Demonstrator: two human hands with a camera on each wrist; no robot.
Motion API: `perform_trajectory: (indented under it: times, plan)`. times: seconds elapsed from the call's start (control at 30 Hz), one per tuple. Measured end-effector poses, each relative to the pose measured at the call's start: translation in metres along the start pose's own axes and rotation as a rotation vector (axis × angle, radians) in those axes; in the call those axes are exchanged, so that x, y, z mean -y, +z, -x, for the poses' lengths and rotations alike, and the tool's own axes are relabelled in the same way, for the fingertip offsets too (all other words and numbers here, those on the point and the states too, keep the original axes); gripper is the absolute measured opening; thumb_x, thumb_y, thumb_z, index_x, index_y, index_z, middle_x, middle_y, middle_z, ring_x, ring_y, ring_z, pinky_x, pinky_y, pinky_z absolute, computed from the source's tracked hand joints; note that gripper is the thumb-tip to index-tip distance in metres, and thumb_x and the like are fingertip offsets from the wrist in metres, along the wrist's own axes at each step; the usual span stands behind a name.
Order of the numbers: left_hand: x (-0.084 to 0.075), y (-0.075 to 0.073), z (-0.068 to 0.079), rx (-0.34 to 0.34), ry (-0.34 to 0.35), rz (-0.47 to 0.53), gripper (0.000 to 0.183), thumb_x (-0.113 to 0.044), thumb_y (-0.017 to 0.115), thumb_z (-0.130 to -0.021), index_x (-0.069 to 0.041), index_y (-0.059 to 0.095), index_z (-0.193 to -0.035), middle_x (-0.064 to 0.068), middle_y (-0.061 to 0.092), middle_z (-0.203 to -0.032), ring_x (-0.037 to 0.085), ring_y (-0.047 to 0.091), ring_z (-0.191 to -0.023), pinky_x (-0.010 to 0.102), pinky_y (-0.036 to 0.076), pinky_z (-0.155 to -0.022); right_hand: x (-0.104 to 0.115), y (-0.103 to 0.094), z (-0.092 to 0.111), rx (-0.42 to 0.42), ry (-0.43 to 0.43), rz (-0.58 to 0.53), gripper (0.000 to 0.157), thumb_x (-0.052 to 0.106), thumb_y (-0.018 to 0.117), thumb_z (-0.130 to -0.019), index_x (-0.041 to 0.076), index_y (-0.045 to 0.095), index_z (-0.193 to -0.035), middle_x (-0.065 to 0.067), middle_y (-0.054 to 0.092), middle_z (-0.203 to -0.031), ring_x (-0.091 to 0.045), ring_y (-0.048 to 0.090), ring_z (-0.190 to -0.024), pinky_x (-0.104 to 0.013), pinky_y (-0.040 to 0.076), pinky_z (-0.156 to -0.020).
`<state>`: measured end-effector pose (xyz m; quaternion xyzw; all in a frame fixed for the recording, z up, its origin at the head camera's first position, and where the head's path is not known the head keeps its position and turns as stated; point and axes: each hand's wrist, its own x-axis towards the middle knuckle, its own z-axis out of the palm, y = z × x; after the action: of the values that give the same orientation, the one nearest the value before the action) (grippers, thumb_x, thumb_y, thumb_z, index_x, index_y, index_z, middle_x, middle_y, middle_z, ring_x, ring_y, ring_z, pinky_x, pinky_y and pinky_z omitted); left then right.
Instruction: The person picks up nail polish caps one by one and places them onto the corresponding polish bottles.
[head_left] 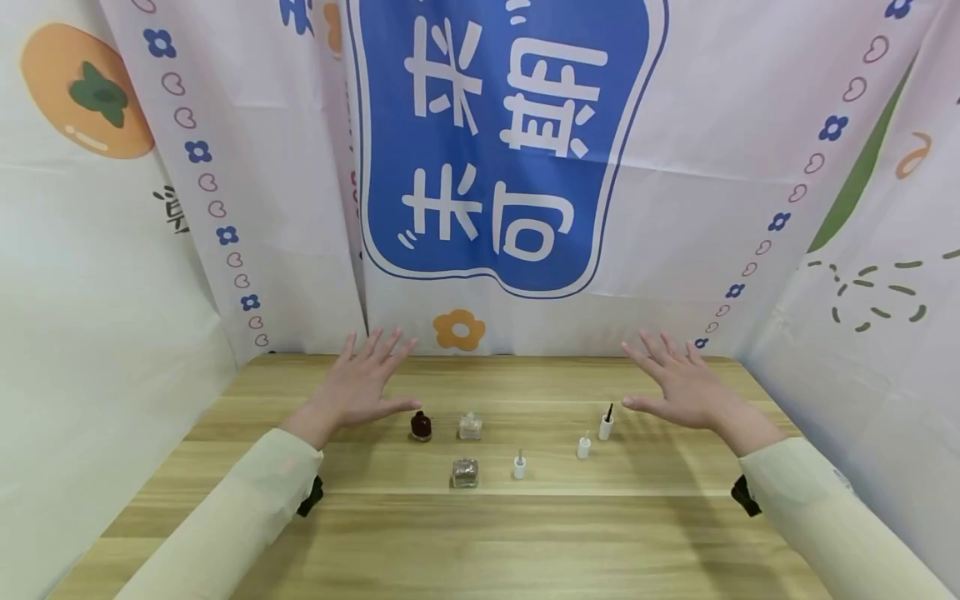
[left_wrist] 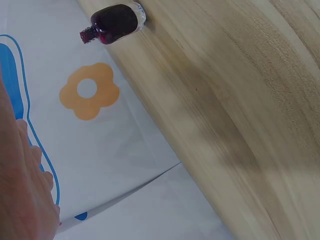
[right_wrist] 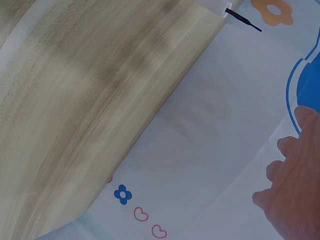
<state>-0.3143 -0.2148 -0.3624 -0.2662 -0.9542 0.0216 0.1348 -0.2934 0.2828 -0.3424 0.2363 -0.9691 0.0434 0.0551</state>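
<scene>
My left hand [head_left: 365,385] is held over the left part of the table with its fingers spread, holding nothing. Close by its thumb stands an uncapped dark red nail polish bottle [head_left: 421,427], also at the top of the left wrist view. A pale nail polish bottle [head_left: 470,427] and a grey glittery one [head_left: 465,473] stand to its right, both without caps. On the other side my right hand [head_left: 678,392] is spread the same way. Nearest its thumb is a white cap with a dark brush [head_left: 606,423] pointing up. Two more white brush caps [head_left: 584,446] [head_left: 520,465] stand upright further left.
The wooden table [head_left: 487,542] ends at a printed white cloth [head_left: 300,250] hung behind it. More cloth hangs at the left [head_left: 97,292] and right [head_left: 885,358] sides. The bottles and caps stand in the middle of the table, between the hands.
</scene>
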Motion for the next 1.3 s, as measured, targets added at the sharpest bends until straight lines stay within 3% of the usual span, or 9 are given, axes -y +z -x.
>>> perform_trajectory:
  times: [0.2, 0.43, 0.87, 1.07, 1.3]
  plan:
    - [-0.001, -0.005, 0.001, 0.000, -0.007, 0.009, 0.093, -0.069, 0.049, -0.087, -0.018, 0.015, -0.156, 0.012, 0.006, -0.160, 0.040, 0.003, -0.144, 0.060, -0.006, -0.111, -0.001, -0.004, -0.001, -0.007, -0.004, 0.003, 0.088, 0.065, 0.050, -0.090, 0.014, 0.021, -0.155, -0.021, 0.004, -0.159, -0.047, -0.002, -0.142, -0.066, -0.004, -0.109]
    - [-0.001, -0.010, 0.001, 0.012, -0.019, 0.015, 0.092, -0.072, 0.043, -0.089, -0.018, 0.012, -0.157, 0.011, 0.005, -0.160, 0.039, 0.003, -0.145, 0.060, -0.005, -0.111, 0.001, -0.009, 0.002, -0.023, -0.002, 0.016, 0.086, 0.062, 0.052, -0.092, 0.015, 0.019, -0.156, -0.020, 0.004, -0.160, -0.047, 0.000, -0.142, -0.066, -0.001, -0.109]
    - [-0.009, -0.016, 0.007, -0.033, 0.005, 0.077, 0.090, -0.067, 0.049, -0.090, -0.019, 0.012, -0.157, 0.009, 0.007, -0.161, 0.037, 0.007, -0.145, 0.057, -0.003, -0.113, 0.013, -0.015, 0.018, -0.052, -0.038, -0.028, 0.090, 0.065, 0.051, -0.090, 0.015, 0.015, -0.156, -0.018, 0.004, -0.160, -0.045, 0.001, -0.143, -0.060, -0.003, -0.112]
    - [-0.014, -0.020, 0.015, -0.055, 0.027, 0.094, 0.087, -0.063, 0.051, -0.091, -0.017, 0.017, -0.156, 0.010, 0.012, -0.160, 0.037, 0.013, -0.144, 0.057, 0.003, -0.114, 0.022, -0.016, 0.026, -0.070, -0.042, -0.082, 0.090, 0.060, 0.054, -0.091, 0.014, 0.014, -0.156, -0.019, 0.010, -0.159, -0.046, 0.008, -0.142, -0.062, 0.006, -0.112]
    - [-0.021, -0.021, 0.026, -0.097, 0.047, 0.115, 0.085, -0.061, 0.053, -0.091, -0.013, 0.024, -0.155, 0.012, 0.021, -0.158, 0.036, 0.023, -0.142, 0.056, 0.015, -0.113, 0.034, -0.009, 0.029, -0.153, -0.104, -0.079, 0.086, 0.055, 0.060, -0.091, 0.008, 0.026, -0.153, -0.020, 0.027, -0.154, -0.045, 0.024, -0.139, -0.062, 0.022, -0.108]
